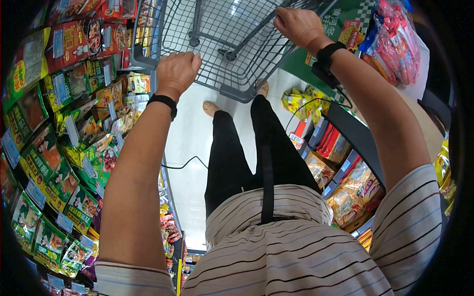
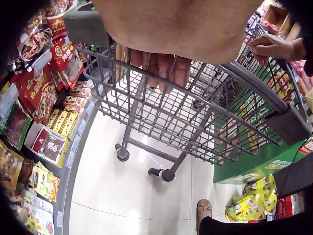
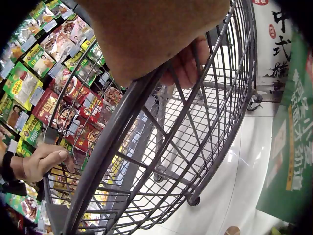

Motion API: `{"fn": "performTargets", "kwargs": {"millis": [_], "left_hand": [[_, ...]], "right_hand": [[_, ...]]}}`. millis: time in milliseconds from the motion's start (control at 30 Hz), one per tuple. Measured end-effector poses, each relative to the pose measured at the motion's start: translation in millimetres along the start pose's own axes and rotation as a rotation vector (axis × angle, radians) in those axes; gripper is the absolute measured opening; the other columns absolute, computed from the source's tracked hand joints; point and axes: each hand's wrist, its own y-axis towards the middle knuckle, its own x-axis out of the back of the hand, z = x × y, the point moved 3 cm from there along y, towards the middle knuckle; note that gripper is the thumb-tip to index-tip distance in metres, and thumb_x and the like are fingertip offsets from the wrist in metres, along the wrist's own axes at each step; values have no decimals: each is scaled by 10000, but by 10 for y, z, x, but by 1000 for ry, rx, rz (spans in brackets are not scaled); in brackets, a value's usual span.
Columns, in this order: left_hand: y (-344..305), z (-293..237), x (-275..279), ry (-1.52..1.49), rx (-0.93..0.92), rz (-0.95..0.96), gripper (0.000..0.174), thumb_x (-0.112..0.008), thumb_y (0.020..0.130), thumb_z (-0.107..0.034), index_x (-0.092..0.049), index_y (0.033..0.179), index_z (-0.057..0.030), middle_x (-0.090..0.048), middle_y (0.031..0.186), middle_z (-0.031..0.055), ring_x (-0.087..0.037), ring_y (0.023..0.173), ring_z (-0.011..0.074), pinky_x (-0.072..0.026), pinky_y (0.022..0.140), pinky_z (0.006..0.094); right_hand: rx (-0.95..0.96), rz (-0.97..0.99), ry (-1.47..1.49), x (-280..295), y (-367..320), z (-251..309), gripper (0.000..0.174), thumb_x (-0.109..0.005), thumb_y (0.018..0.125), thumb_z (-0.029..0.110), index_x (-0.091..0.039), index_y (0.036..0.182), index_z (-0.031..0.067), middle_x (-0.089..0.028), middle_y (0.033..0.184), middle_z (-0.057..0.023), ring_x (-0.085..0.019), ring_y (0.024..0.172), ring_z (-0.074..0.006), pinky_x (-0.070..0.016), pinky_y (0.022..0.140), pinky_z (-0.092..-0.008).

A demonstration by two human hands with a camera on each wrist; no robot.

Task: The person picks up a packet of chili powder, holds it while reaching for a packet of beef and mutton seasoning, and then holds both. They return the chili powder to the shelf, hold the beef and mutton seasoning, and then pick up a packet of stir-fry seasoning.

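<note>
A grey wire shopping cart (image 1: 236, 92) stands right in front of the person, and no goods show in its basket. My left hand (image 1: 177, 73) holds the near end of the cart toward its left corner. In the left wrist view the fingers (image 2: 182, 71) of that hand hang over inside the wire. Farther forward, my right hand (image 1: 300, 29) grips the rail along the cart's right side. Its fingers (image 3: 188, 63) curl down past the rail in the right wrist view.
Shelves of packaged food (image 1: 59, 163) line the left side. A green display stand (image 2: 264, 164) is close to the cart's right. Pink packages (image 1: 397, 44) sit at the upper right, yellow bags (image 1: 303, 101) lower down. Pale floor tiles (image 1: 185, 133) run beneath.
</note>
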Motion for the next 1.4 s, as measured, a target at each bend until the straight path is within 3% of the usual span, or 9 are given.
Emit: {"fn": "performTargets", "kwargs": {"millis": [367,833,933,1400], "left_hand": [[-11,-1,7,-5,-5,-19,385,-473,998,-334,-692,792,-95,-703,782,84,-662,797,290,-510,764,436],[-3,4,1,-5,13,12,406,-463,1003,-345,-707,802,-90,-712,795,91,-666,807,294,-505,788,438],[-7,2,-4,14,-38,-132,383,-498,974,-329,-674,703,-124,-702,710,52,-669,716,259,-511,730,403],[2,15,-19,-5,-11,-91,381,-497,968,-331,-681,708,-122,-706,722,57,-671,749,278,-511,746,421]], "right_hand": [[-36,61,-28,22,10,17,261,-523,969,341,-659,902,129,-714,795,-108,-698,732,-335,-580,679,-458],[-5,24,-33,22,13,16,261,-521,973,339,-655,899,128,-710,783,-105,-697,719,-329,-581,665,-449],[-3,5,-31,12,12,11,262,-526,971,347,-655,900,130,-711,784,-105,-698,723,-329,-582,666,-449],[-60,81,-45,21,42,22,258,-531,969,366,-668,959,148,-719,817,-106,-704,754,-322,-585,697,-444]]}}
